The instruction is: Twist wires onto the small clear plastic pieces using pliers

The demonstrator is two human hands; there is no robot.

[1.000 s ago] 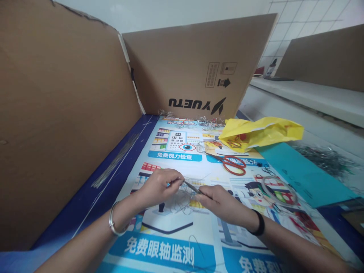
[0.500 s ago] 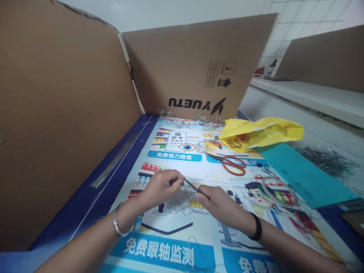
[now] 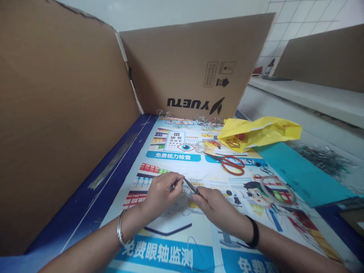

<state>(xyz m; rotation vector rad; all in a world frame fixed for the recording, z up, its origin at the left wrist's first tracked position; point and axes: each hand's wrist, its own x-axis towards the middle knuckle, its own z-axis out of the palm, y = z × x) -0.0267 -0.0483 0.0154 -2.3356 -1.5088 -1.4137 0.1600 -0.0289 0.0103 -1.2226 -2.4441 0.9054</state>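
Note:
My right hand (image 3: 217, 206), wearing a black band, is wrapped around long-nose pliers (image 3: 191, 185). Their narrow jaws point up and left, reaching the fingertips of my left hand (image 3: 165, 193). That left hand, with a silver bangle at the wrist, pinches a thin wire; most of it is hidden by the fingers. Below and between both hands lies a loose tangle of fine wire (image 3: 182, 203) on the printed poster sheet (image 3: 203, 222). Beyond my right hand rest orange-handled scissors (image 3: 233, 165), blades toward the left.
Cardboard panels (image 3: 193, 60) wall off the back and left. Straight wires (image 3: 113, 163) lie on the blue strip at left. At right are a yellow bag (image 3: 261, 131), a turquoise sheet (image 3: 301, 174), a wire coil (image 3: 278, 191) and a heap of wire scraps (image 3: 327, 161).
My left hand has turned slightly and its fingers have curled in more at the plier tips. The pliers stay in my right hand, nearly in place. The view has shifted a little.

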